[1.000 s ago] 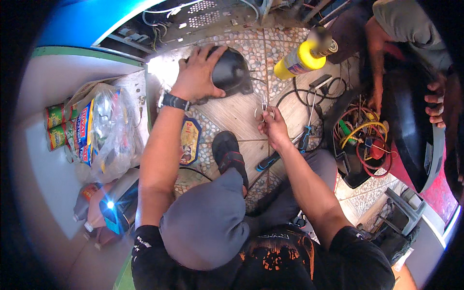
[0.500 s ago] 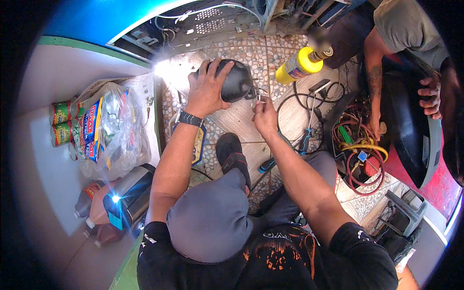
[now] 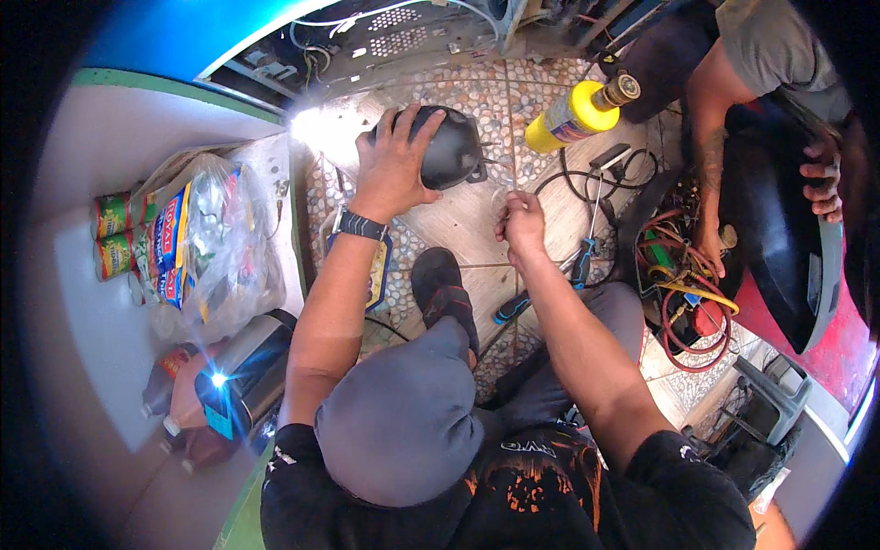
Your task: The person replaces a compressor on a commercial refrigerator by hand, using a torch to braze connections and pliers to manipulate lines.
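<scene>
My left hand (image 3: 392, 165) lies spread over a black, dome-shaped compressor (image 3: 449, 149), its fingers across the top and the thumb by the near side. Short thin tubes stick out of the compressor's right side. To the right of it, apart from it, my right hand (image 3: 522, 225) is closed with the fingers curled in. Something thin and pale shows at its fingertips, too small to name. Behind the right hand stands a yellow gas cylinder (image 3: 570, 119) with a brass top, tilted. Two screwdrivers with blue-black handles (image 3: 583, 263) lie near my right forearm.
A co-worker's hand (image 3: 710, 249) reaches into a black tool bag (image 3: 653, 302) with red and yellow hoses; their other hand steadies a large black shell (image 3: 779, 229). A plastic bag of groceries (image 3: 215, 247) and bottles stand left. An opened blue appliance (image 3: 192, 37) stands behind.
My right hand has drawn back from the compressor's tubes, to the right and slightly nearer me. My left hand stays on the compressor. The co-worker's hand has shifted slightly in the tool bag.
</scene>
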A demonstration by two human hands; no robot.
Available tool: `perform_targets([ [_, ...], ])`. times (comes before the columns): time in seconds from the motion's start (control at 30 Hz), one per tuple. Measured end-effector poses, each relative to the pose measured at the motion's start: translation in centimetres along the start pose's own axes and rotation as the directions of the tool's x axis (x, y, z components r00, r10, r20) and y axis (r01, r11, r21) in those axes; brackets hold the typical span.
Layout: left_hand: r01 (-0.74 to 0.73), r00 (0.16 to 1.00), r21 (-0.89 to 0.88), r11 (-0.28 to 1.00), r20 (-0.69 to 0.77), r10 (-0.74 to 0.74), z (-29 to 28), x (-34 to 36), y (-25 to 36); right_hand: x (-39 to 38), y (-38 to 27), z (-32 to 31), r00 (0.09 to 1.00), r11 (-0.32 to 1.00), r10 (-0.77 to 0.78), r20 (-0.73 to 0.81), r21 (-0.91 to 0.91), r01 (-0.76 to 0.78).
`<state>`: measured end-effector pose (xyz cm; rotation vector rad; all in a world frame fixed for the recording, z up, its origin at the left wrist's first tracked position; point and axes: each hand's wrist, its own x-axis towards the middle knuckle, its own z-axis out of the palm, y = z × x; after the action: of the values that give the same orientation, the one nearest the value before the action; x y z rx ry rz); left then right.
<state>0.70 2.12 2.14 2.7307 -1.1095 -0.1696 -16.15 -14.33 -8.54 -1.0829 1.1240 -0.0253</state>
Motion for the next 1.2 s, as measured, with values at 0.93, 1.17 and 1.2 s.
perform_targets([
  [0.93,0.016,0.999,0.016,1.000,-0.032,-0.015,-0.3,-0.8,-0.3,-0.9,-5.2,2.4,0.992,0.958,-0.033,0.120,-0.280,0.066],
  [1.17,-0.018,0.997,0.000,1.000,-0.069,0.018,0.1,0.0,0.3,1.0,-1.0,-2.8,1.000,0.923,0.007,-0.006,-0.384,-0.009],
  [1.2,-0.011,0.998,0.008,1.000,-0.065,0.011,0.2,-0.2,0.1,0.4,-1.9,-2.5,0.983,0.787,-0.171,0.066,-0.592,0.176],
])
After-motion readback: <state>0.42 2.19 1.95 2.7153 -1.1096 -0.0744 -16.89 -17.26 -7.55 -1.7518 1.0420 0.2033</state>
